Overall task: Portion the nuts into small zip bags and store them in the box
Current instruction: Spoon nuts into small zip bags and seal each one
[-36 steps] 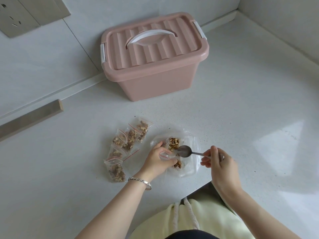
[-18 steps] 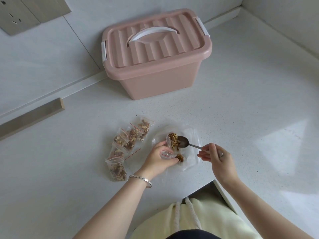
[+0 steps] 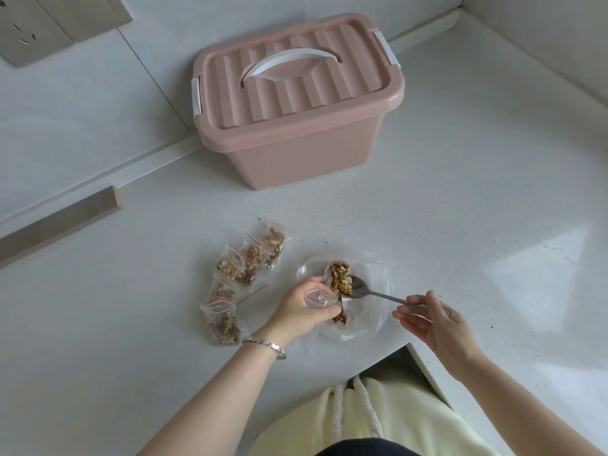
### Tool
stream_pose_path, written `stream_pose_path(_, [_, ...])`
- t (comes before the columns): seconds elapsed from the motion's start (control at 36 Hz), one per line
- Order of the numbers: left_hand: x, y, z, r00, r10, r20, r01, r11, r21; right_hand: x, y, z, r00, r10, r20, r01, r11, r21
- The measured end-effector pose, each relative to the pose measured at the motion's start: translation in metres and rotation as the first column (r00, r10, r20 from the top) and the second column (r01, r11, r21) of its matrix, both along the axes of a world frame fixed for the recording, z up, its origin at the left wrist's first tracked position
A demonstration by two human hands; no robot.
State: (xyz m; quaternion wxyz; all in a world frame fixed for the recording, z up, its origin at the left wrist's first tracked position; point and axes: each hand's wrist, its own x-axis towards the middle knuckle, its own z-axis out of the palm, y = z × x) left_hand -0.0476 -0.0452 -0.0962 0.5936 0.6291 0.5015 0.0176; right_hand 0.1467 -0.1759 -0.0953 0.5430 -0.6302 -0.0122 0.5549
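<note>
My left hand (image 3: 301, 306) pinches a small clear zip bag (image 3: 320, 296) with a red seal line over a large clear plastic bag (image 3: 371, 284) lying on the counter. A heap of walnut pieces (image 3: 339, 278) lies in that large bag. My right hand (image 3: 434, 319) holds a metal spoon (image 3: 360, 288) by its handle, its bowl against the nuts. Several filled small zip bags (image 3: 245, 269) lie in a row to the left. The pink storage box (image 3: 296, 103) stands behind with its lid on.
A white counter (image 3: 460, 209) meets the wall behind the box. Its front edge steps back near my body at lower centre. A wall socket (image 3: 23, 31) is at upper left, and a grey metal strip (image 3: 56, 222) lies at the left.
The spoon's bowl moved up and left from the middle of the large bag to the walnut heap. My left hand still holds the small bag; the view shifted slightly.
</note>
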Motion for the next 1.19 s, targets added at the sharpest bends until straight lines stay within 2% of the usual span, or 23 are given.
stream_pose_path(0.19, [-0.003, -0.008, 0.0, 0.998, -0.059, -0.031, 0.06, 0.998, 0.036, 0.008, -0.008, 0.001, 1.0, -0.004, 0.016, 0.004, 1.0, -0.031])
stream_pose_path(0.47, [-0.007, -0.021, 0.002, 0.998, 0.051, -0.033, -0.045, 0.985, 0.166, 0.015, -0.008, 0.019, 0.952, -0.031, 0.304, 0.038, 0.999, -0.017])
stream_pose_path(0.58, [-0.005, -0.024, 0.003, 0.997, 0.069, -0.042, -0.059, 0.975, 0.213, 0.014, -0.003, 0.032, 0.93, -0.036, 0.366, 0.029, 0.999, 0.025])
stream_pose_path(0.69, [-0.002, -0.025, 0.008, 0.995, 0.095, -0.022, -0.083, 0.94, 0.33, 0.008, 0.004, 0.047, 0.921, -0.039, 0.389, 0.01, 0.997, 0.076])
stream_pose_path(0.86, [0.003, -0.025, 0.021, 0.985, 0.164, 0.044, -0.169, 0.928, 0.332, -0.01, 0.016, 0.074, 0.881, -0.047, 0.471, -0.056, 0.978, 0.202])
stream_pose_path(0.94, [0.007, -0.025, 0.024, 0.983, 0.16, 0.093, -0.183, 0.919, 0.348, -0.021, 0.018, 0.08, 0.81, -0.008, 0.586, -0.172, 0.953, 0.25])
stream_pose_path(1.0, [0.008, -0.026, 0.024, 0.981, 0.154, 0.119, -0.188, 0.913, 0.362, -0.027, 0.016, 0.081, 0.726, 0.032, 0.687, -0.282, 0.925, 0.254])
stream_pose_path(1.11, [0.01, -0.026, 0.025, 0.971, 0.177, 0.158, -0.222, 0.913, 0.341, -0.031, 0.013, 0.082, 0.419, 0.041, 0.907, -0.538, 0.816, 0.211])
stream_pose_path(1.17, [0.008, -0.026, 0.024, 0.973, 0.174, 0.149, -0.217, 0.91, 0.354, -0.031, 0.013, 0.082, 0.336, -0.002, 0.942, -0.574, 0.793, 0.206])
stream_pose_path(1.19, [0.007, -0.026, 0.022, 0.975, 0.176, 0.139, -0.215, 0.909, 0.356, -0.031, 0.013, 0.083, 0.327, -0.022, 0.945, -0.561, 0.8, 0.213])
